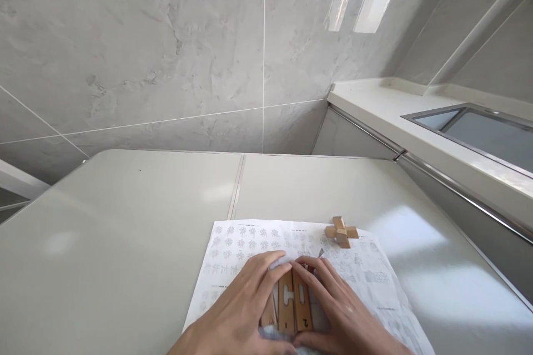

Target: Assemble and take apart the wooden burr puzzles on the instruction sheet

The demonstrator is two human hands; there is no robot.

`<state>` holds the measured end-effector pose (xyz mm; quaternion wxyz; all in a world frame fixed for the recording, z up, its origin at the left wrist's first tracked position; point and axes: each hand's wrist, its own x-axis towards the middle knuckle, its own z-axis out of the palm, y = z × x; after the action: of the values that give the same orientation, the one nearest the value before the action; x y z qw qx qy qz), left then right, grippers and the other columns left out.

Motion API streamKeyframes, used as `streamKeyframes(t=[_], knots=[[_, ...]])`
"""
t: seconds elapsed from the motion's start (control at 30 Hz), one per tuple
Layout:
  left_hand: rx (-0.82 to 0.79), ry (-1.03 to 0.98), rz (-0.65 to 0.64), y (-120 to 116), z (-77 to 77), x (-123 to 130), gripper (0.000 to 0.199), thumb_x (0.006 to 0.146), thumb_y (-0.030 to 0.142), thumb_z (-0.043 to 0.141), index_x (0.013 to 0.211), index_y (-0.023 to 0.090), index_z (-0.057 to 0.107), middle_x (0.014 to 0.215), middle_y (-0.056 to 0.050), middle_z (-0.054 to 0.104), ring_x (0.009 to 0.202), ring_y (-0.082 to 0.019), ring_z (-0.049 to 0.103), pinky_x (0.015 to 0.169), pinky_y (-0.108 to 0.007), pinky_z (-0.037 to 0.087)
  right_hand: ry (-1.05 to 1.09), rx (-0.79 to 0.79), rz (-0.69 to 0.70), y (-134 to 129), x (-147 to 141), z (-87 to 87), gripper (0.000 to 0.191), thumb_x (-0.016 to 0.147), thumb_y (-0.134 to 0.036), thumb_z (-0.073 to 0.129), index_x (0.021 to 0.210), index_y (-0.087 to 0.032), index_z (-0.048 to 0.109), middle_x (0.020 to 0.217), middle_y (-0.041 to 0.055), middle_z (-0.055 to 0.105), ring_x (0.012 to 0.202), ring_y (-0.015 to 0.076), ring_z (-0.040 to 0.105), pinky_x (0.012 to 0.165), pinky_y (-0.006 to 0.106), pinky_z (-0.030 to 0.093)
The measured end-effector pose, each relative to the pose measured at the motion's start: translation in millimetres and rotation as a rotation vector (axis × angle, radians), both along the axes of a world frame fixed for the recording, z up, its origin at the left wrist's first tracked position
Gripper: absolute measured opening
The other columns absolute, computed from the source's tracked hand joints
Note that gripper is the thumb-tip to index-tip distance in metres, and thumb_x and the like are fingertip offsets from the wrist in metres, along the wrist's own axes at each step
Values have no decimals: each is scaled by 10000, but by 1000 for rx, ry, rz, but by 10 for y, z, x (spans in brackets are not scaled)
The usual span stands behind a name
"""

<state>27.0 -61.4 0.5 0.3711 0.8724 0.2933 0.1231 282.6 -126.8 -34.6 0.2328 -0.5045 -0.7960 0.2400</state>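
Observation:
Flat wooden puzzle pieces lie side by side on a printed paper sheet [227, 272]. One slotted piece [285, 319] is marked 1, and the slotted piece to its right [305, 310] is marked 2. Part of another wooden piece [268, 313] shows at their left, mostly behind my fingers. My left hand [245, 305] curls around the group from the left, fingertips at the far end and thumb near the close end. From the right, my right hand [333, 299] closes on the piece marked 2, its thumb at the near end.
An assembled wooden cross-shaped puzzle [341, 232] sits at the sheet's far right. The pale table [125, 233] has a seam [236, 186] across it. Beyond stands a grey tiled wall [166, 55]. A white counter [375, 102] with a sink [478, 127] runs along the right.

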Motion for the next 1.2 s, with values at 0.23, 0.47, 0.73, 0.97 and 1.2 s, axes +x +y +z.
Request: streamKeyframes(t=[0.23,0.47,0.73,0.97,1.2], knots=[[80,-46,-63,-1,-10,78,1307,748,422,999,1700,388,104,1653,-133,425,1525,-398,423,1230,-576,474,280,-132,42,9,-32,53,1032,870,-336,908,1657,-397,243,1661,133,402,1483,362,520,1146,447,567],[102,25,13,-29,8,73,1052,883,366,891,1682,369,209,1620,-88,500,1507,-341,473,1231,-526,503,411,-133,-10,-18,-74,95,749,958,-146,672,1595,-394,366,1556,101,491,1259,279,650,1030,389,611],[260,149,246,179,-130,-53,625,1033,493,677,1581,316,435,1667,-108,457,1543,-397,423,1202,-635,502,471,-149,-101,-26,-69,-22,632,992,-139,587,1557,-361,412,1395,98,582,1121,245,670,972,393,603],[381,162,504,438,-184,-247,458,1064,480,599,1485,306,548,1609,-108,476,1467,-382,485,1154,-617,533,465,-141,-116,-34,-90,-72,550,978,-126,562,1486,-327,497,1291,88,627,992,232,671,931,405,601],[380,158,675,491,-177,-303,395,1054,435,604,1428,306,596,1554,-112,487,1404,-379,528,1114,-608,553,477,-175,-127,-23,-86,-38,461,1019,-151,521,1450,-314,518,1243,91,628,997,236,673,927,416,596]])
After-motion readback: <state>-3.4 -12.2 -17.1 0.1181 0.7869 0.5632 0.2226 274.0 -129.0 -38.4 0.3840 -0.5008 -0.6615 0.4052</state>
